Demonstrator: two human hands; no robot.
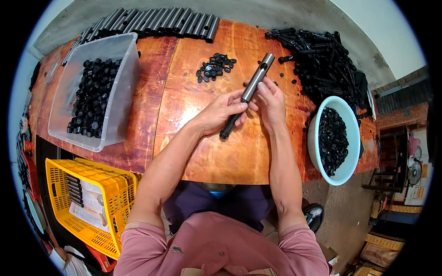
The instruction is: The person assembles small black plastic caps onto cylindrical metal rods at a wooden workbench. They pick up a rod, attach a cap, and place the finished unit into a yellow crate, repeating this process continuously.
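Note:
A silver metal tube (256, 79) with a round hole near its far end slants over the middle of the table, tilted up to the right. From its near end sticks a black ribbed rod (227, 128). My left hand (222, 111) is closed round the joint between tube and rod, thumb on top. Against the tube's right side, my right hand (272, 102) grips with thumb and fingers, some of them hidden behind it. Just beyond my hands lies a small heap of black caps (216, 66).
A clear plastic bin (120, 94) of black caps stands at left, before a row of metal tubes (161, 20). Black rod-like parts (324, 69) heap at far right. A pale blue basin (353, 142) of small black parts overhangs the right edge. Below left sits a yellow crate (90, 166).

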